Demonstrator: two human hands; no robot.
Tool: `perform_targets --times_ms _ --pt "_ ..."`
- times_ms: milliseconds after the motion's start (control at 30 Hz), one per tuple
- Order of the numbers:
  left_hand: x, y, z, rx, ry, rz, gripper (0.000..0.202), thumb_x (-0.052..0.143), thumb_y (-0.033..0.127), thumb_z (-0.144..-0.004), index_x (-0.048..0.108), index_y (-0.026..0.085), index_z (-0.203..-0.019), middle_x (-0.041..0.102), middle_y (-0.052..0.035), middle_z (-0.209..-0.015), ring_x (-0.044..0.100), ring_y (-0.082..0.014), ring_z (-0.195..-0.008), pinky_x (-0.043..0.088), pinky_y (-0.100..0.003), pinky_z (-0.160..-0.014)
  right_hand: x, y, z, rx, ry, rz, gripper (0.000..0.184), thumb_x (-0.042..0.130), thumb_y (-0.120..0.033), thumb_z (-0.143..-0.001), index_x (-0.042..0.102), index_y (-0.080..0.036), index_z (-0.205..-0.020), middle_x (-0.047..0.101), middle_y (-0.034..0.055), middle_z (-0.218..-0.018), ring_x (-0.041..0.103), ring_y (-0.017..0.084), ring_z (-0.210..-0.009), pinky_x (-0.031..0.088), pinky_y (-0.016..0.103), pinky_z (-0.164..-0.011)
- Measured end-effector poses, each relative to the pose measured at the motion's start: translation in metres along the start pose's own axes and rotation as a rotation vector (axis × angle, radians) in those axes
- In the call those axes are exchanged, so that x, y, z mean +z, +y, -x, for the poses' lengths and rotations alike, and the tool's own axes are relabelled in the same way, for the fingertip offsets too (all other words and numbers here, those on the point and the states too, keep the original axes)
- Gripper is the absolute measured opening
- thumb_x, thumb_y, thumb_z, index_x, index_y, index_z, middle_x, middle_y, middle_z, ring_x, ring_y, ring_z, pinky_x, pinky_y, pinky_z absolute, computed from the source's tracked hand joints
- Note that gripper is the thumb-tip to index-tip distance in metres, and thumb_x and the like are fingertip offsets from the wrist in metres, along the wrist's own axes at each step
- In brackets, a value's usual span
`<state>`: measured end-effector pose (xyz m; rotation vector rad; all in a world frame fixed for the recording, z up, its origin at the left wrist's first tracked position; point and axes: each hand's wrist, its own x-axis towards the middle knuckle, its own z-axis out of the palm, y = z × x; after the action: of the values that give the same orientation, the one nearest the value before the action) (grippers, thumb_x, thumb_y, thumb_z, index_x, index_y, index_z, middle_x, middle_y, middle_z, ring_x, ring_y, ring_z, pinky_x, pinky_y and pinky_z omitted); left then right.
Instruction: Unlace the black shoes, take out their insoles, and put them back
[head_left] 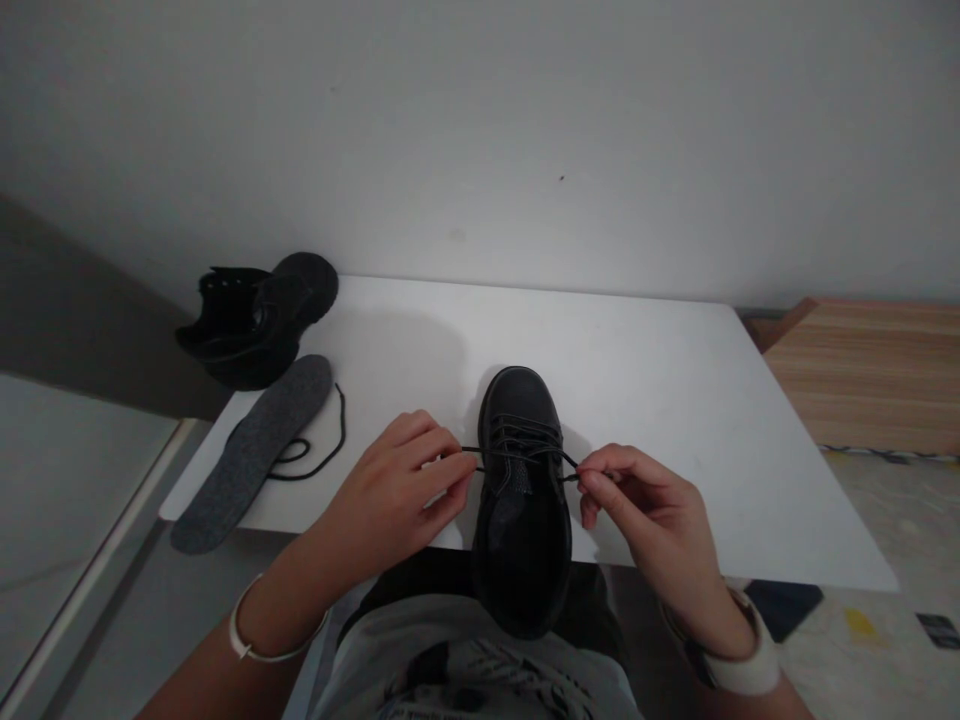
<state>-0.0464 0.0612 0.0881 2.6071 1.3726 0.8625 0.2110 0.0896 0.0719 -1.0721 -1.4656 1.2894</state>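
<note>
A black lace-up shoe [523,500] stands at the near edge of the white table [660,400], toe pointing away from me, heel hanging over my lap. My left hand [397,495] pinches one end of the shoe's black lace [517,455] just left of the shoe. On the other side my right hand [645,510] pinches the opposite lace end. Both ends are drawn out sideways and taut across the eyelets.
A second black shoe [259,315] lies on its side at the table's far left corner. A grey insole [251,450] and a loose black lace [319,455] rest near the left edge. A wooden surface [870,370] stands to the right, and a white wall is behind.
</note>
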Motion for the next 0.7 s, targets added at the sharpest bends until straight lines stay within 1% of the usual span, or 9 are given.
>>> perform_targets --times_ms 167,267,300,367,433,500,600,700 --pt "0.005 0.005 -0.002 0.017 -0.003 0.053 0.007 0.063 0.009 -0.094 0.067 0.013 -0.097 0.064 -0.0052 -0.086 0.052 -0.0188 -0.084 0.046 -0.034 -0.078 0.004 0.002 0.003 -0.015 -0.070 -0.006 0.004 0.071 -0.026 -0.091 0.072 -0.023 -0.089 0.067 -0.0026 -0.073 0.063 0.008 -0.054 0.052 0.018 -0.052" --pt "0.007 0.009 -0.002 0.005 0.039 0.030 0.009 0.062 0.009 -0.094 0.068 0.013 -0.100 0.064 -0.0075 -0.094 0.052 -0.0199 -0.090 0.047 -0.034 -0.080 0.004 0.003 0.004 -0.049 -0.089 0.058 0.004 0.068 -0.026 -0.094 0.071 -0.024 -0.095 0.066 -0.0022 -0.076 0.062 0.009 -0.058 0.052 0.019 -0.053" --pt "0.007 0.010 -0.002 -0.008 0.059 0.017 0.011 0.062 0.009 -0.094 0.069 0.013 -0.101 0.064 -0.0081 -0.096 0.052 -0.0198 -0.090 0.047 -0.033 -0.079 0.004 0.004 0.004 -0.083 -0.091 0.102 0.005 0.066 -0.025 -0.095 0.071 -0.024 -0.097 0.066 -0.0013 -0.079 0.063 0.010 -0.062 0.052 0.020 -0.055" --pt "0.007 0.011 -0.001 -0.026 0.089 0.015 0.013 0.062 0.009 -0.094 0.070 0.013 -0.103 0.062 -0.0077 -0.095 0.051 -0.0186 -0.087 0.046 -0.030 -0.074 0.003 0.004 0.005 -0.180 -0.092 0.214 0.007 0.064 -0.021 -0.097 0.070 -0.024 -0.099 0.066 0.0013 -0.088 0.065 0.013 -0.076 0.054 0.024 -0.065" --pt "0.009 0.011 0.000 -0.031 0.090 0.046 0.014 0.061 0.008 -0.095 0.069 0.012 -0.105 0.062 -0.0063 -0.092 0.052 -0.0168 -0.083 0.046 -0.027 -0.070 0.003 0.003 0.005 -0.287 -0.078 0.332 0.010 0.063 -0.016 -0.097 0.070 -0.023 -0.099 0.065 0.0037 -0.099 0.065 0.015 -0.093 0.053 0.028 -0.078" --pt "0.010 0.013 0.000 -0.036 0.083 0.082 0.015 0.060 0.008 -0.095 0.068 0.012 -0.107 0.065 -0.0055 -0.092 0.055 -0.0159 -0.083 0.048 -0.026 -0.072 0.002 0.002 0.006 -0.373 -0.043 0.455 0.012 0.064 -0.013 -0.096 0.069 -0.023 -0.100 0.063 0.0052 -0.107 0.061 0.017 -0.103 0.051 0.032 -0.087" --pt "0.011 0.018 0.001 -0.060 0.059 0.111 0.016 0.056 0.007 -0.097 0.065 0.013 -0.108 0.068 -0.0047 -0.094 0.059 -0.0156 -0.086 0.050 -0.026 -0.077 0.002 -0.001 0.009 -0.483 0.007 0.650 0.015 0.064 -0.011 -0.095 0.069 -0.022 -0.104 0.060 0.0072 -0.115 0.056 0.020 -0.108 0.047 0.037 -0.089" --pt "0.008 0.025 0.000 -0.090 0.004 0.106 0.015 0.050 0.012 -0.101 0.062 0.014 -0.109 0.068 -0.0053 -0.093 0.062 -0.0169 -0.084 0.052 -0.028 -0.075 0.004 -0.008 0.012 -0.565 -0.032 0.776 0.019 0.065 -0.013 -0.095 0.065 -0.019 -0.113 0.059 0.0098 -0.117 0.054 0.023 -0.105 0.045 0.041 -0.087"
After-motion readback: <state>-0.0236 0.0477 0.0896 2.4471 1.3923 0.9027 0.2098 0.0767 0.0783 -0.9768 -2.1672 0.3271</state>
